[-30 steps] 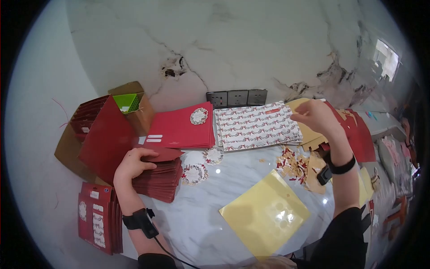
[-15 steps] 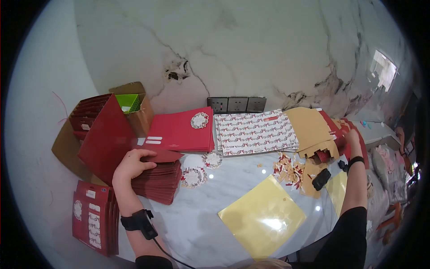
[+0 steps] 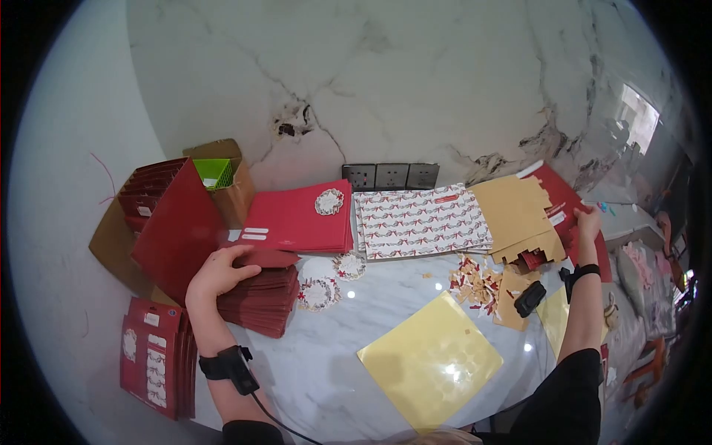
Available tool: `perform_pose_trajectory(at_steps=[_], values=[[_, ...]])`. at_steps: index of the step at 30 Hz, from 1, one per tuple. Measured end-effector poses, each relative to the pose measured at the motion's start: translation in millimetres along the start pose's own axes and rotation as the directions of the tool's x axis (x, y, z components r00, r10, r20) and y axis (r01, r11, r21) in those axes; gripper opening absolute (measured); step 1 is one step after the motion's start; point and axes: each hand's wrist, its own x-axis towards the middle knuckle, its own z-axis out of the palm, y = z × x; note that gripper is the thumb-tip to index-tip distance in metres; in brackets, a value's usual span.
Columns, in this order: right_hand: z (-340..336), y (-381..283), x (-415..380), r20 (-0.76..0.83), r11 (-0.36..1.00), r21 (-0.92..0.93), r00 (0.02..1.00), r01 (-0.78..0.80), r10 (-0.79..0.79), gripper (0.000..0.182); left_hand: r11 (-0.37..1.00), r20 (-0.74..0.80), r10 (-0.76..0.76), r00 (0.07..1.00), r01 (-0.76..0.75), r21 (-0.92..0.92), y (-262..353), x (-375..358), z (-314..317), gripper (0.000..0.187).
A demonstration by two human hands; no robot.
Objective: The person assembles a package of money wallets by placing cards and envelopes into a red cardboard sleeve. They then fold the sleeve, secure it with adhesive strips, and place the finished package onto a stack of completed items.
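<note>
— Mapping the table (image 3: 319, 356) around both hands. Biggest items?

— Carton (image 3: 115, 248) with a red panel (image 3: 178, 230), beyond and left of the left hand (image 3: 213, 276). Then yellow sheet (image 3: 426, 363): between the hands, nearer the body than either.

— Right side?

— Red sheet (image 3: 552, 189) at the right hand (image 3: 588, 224), reaching left and away past its fingertips. Thumb and fingers look pinched on its edge. Brown sheets (image 3: 512, 211), then patterned stack (image 3: 423, 222), lie left of that hand.

— Left hand state?

— Curved over the top of the fanned red stack (image 3: 259, 308), thumb apart from forefinger. Can't tell if it nips a piece.

— Handling notes?

— Left: I'd press lightly, flat fingers; a fan like that looks prone to slide. Right: light pinch, sheet level, clear of the brown sheets, so nothing creases or drags.

— Small stuff?

— Round cutouts (image 3: 319, 294), just right of the left hand's stack. Paper scraps (image 3: 475, 285), left of the right hand and nearer the body. I'd lift over those; loose bits could cling.
</note>
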Motion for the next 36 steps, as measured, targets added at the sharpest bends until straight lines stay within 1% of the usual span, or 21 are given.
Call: perform_pose_trajectory(at_steps=[1, 2, 4, 5, 6, 7, 9, 12, 13, 14, 15, 16, 18, 20, 21, 22, 24, 25, 27, 31, 36], values=[[9.7, 10.0, 13.3, -0.177, 0.983, -0.073, 0.968, 0.167, -0.177, 0.039, 1.0, -0.002, 0.004, 1.0, -0.004, 0.003, -1.2, -0.7, 0.1, 0.056], [9.5, 5.1, 19.6, -0.183, 0.984, -0.07, 0.968, 0.162, -0.173, 0.039, 1.0, -0.013, 0.009, 1.0, -0.009, 0.008, -2.5, -1.2, 0.5, 0.056], [-7.6, -17.0, 27.8, -0.155, 0.889, 0.424, 0.981, 0.174, -0.118, 0.032, 1.0, -0.025, 0.029, 0.999, -0.028, 0.011, 2.9, -4.2, -2.8, 0.056], [-30.6, -19.1, 18.9, -0.17, 0.891, 0.419, 0.979, 0.175, -0.113, 0.032, 0.999, -0.036, 0.035, 0.999, -0.036, -0.02, 10.7, -9.1, -9.5, 0.056], [-60.4, -58.8, -5.4, -0.261, 0.865, 0.396, 0.941, 0.308, -0.215, 0.028, 0.997, -0.046, 0.049, 0.998, -0.052, -0.055, 18.4, -8.5, -10.5, 0.056], [-89.3, -116.9, -26.8, -0.348, 0.828, 0.354, 0.883, 0.434, -0.314, 0.024, 0.991, -0.134, 0.116, 0.984, -0.123, -0.045, 1.4, 0.1, -3.5, 0.054], [-119.8, -164.3, -54.8, -0.48, 0.737, 0.337, 0.78, 0.586, -0.401, 0.017, 0.982, -0.22, 0.145, 0.965, -0.167, -0.084, 23.0, -6.8, -10.9, 0.051], [-159.3, -220.7, -104.8, -0.452, 0.582, 0.517, 0.778, 0.627, -0.437, 0.017, 0.967, -0.274, 0.161, 0.948, -0.208, -0.149, 43.8, -7.2, -14.4, 0.05], [-167.7, -234.4, -121.7, -0.454, 0.576, 0.52, 0.776, 0.63, -0.439, 0.017, 0.957, -0.31, 0.177, 0.934, -0.237, -0.166, 46.7, -8.1, -15.9, 0.05], [-174.5, -246.8, -139.8, -0.372, 0.435, 0.716, 0.826, 0.545, -0.424, 0.017, 0.959, -0.32, 0.169, 0.932, -0.23, -0.164, 51.6, -8.4, -14.5, 0.05], [-181.2, -259.0, -160.2, -0.276, 0.271, 0.87, 0.861, 0.413, -0.427, 0.017, 0.907, -0.4, 0.285, 0.871, -0.38, -0.183, 60.0, -7.4, -9.9, 0.053], [-189.1, -270.6, -183.5, -0.152, 0.235, 0.936, 0.905, 0.261, -0.398, 0.017, 0.833, -0.479, 0.389, 0.787, -0.523, -0.182, 69.2, -6.8, -5.0, 0.057], [-184.9, -284.6, -214.7, 0.003, 0.143, 0.987, 0.871, 0.077, -0.491, 0.016, 0.708, -0.524, 0.359, 0.772, -0.591, -0.387, 90.7, -9.3, 8.2, 0.078], [-163.6, -292.3, -237.6, 0.119, 0.079, 0.993, 0.812, -0.089, -0.571, 0.017, 0.631, -0.455, 0.338, 0.824, -0.557, -0.54, 115.2, -22.8, 9.3, 0.094], [-158.1, -300.2, -248.3, 0.219, 0.102, 0.975, 0.783, -0.197, -0.583, 0.017, 0.527, -0.41, 0.409, 0.815, -0.578, -0.624, 115.8, -18.4, 11.7, 0.097], [-155.4, -307.0, -256.6, 0.29, 0.112, 0.954, 0.747, -0.28, -0.598, 0.016, 0.396, -0.345, 0.415, 0.842, -0.508, -0.765, 120.6, -21.7, 15.6, 0.085], [-139.0, -307.5, -267.0, 0.419, 0.118, 0.89, 0.69, -0.44, -0.59, 0.015, 0.399, -0.153, 0.374, 0.915, -0.308, -0.864, 118.7, -23.2, 16.2, 0.064], [-131.3, -308.3, -268.3, 0.423, 0.114, 0.887, 0.687, -0.447, -0.591, 0.015, 0.405, -0.152, 0.368, 0.917, -0.306, -0.862, 115.4, -21.6, 18.6, 0.064], [-119.2, -306.5, -268.4, 0.441, 0.185, 0.891, 0.691, -0.415, -0.573, 0.015, 0.279, -0.162, 0.3, 0.94, -0.249, -0.927, 110.3, -17.5, 26.3, 0.043], [-110.3, -302.5, -266.0, 0.463, 0.194, 0.877, 0.664, -0.44, -0.586, 0.019, 0.286, -0.158, 0.265, 0.951, -0.234, -0.929, 117.8, -15.1, 27.6, 0.034], [-102.9, -289.6, -257.4, 0.528, 0.297, 0.833, 0.51, -0.467, -0.679, 0.028, 0.222, -0.271, 0.111, 0.956, -0.29, -0.931, 117.2, -6.7, 32.3, 0.032]])
